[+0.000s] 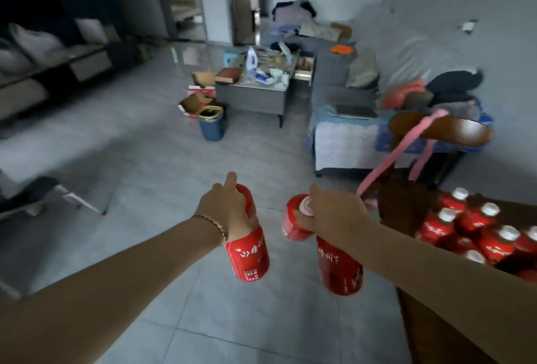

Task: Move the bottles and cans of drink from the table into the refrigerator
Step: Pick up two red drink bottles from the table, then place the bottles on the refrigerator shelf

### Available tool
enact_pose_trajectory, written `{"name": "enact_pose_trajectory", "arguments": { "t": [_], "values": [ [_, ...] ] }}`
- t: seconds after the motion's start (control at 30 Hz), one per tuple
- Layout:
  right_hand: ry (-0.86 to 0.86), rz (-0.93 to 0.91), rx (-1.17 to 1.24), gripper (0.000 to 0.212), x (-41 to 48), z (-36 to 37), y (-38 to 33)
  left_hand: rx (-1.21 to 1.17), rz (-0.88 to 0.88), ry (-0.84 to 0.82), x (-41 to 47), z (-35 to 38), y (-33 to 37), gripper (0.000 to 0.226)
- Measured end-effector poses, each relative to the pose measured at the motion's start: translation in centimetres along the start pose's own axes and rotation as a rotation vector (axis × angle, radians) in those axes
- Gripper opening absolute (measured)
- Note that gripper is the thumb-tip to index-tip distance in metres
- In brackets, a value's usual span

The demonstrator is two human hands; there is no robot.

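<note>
1. Head view, hands: the left hand [229, 212] is gripping a red bottle [247, 256] by its upper part, with the body hanging down. A second red shape [245, 195] is showing past the knuckles, probably another bottle, though I cannot tell for sure. The right hand [334, 215] is clamping two bottles. One is hanging down [340, 272] and one is tipped toward the left with its white cap [306, 205] showing. The hands are being held near each other, not touching.

2. Head view, location: the carried bottles are hanging over the grey tiled floor [180, 160], just left of the table [511, 204].

3. Head view, progress: I am judging this as mid-carry, with one load lifted and nothing delivered that I can see. The refrigerator is not in view. A packed cluster of bottles [479, 233] is waiting on the table, so several trips are likely remaining.

4. Head view, look of the goods: the bottles are showing glossy red wraps with white lettering and white caps. I am seeing no cans.

5. Head view, surroundings: a wooden chair [441, 128] with a pink strap [406, 148] is standing beside the table.
</note>
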State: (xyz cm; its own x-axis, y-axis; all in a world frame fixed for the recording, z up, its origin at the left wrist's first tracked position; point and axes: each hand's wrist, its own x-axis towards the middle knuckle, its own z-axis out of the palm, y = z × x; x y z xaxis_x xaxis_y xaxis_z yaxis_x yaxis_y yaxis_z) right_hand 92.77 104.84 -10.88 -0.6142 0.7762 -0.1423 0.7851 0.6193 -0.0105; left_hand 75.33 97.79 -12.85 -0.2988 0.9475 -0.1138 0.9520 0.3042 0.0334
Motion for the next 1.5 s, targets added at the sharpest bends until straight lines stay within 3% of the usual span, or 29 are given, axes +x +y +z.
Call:
{"name": "enact_pose_trajectory", "arguments": {
  "t": [0.2, 0.4, 0.53, 0.7, 0.87, 1.0, 1.13, 1.23, 1.33, 1.5],
  "values": [
    [0.05, -0.337, 0.043, 0.051, 6.0, -0.5, -22.6, 0.074, -0.4, 0.023, -9.9, -1.9, -20.1, 0.043],
    [0.058, -0.688, 0.022, 0.051, 7.6, -1.8, -43.3, 0.045, -0.801, 0.005, -21.2, -2.3, -35.8, 0.04],
    [0.042, -0.857, 0.034, 0.041, 7.5, -2.3, -54.9, 0.024, -1.014, -0.003, -27.5, -2.7, -43.1, 0.037],
    [-0.029, -0.93, 0.016, 0.016, 7.0, -3.2, -67.9, 0.06, -1.219, 0.008, -33.4, -3.7, -50.9, 0.043],
    [-0.038, -1.227, 0.051, 0.036, 7.3, -5.6, -78.7, 0.076, -1.407, 0.04, -36.7, -6.3, -59.2, 0.041],
    [0.008, -1.312, 0.037, 0.037, 7.3, -9.3, -88.9, 0.048, -1.538, 0.107, -39.2, -9.5, -65.9, 0.041],
    [0.231, -1.37, 0.028, 0.019, 6.2, -13.2, -98.1, 0.056, -1.656, 0.174, -42.0, -12.4, -72.7, 0.04],
    [0.341, -1.389, 0.061, 0.027, 5.2, -15.2, -104.9, 0.092, -1.708, 0.218, -44.4, -14.3, -78.2, 0.034],
    [0.357, -1.349, 0.083, 0.032, 4.6, -16.8, -110.8, 0.136, -1.706, 0.244, -46.5, -16.0, -82.7, 0.025],
    [0.406, -1.448, 0.078, 0.028, 3.9, -18.5, -121.2, 0.159, -1.631, 0.271, -51.1, -17.5, -92.4, 0.044]
  ]
}}
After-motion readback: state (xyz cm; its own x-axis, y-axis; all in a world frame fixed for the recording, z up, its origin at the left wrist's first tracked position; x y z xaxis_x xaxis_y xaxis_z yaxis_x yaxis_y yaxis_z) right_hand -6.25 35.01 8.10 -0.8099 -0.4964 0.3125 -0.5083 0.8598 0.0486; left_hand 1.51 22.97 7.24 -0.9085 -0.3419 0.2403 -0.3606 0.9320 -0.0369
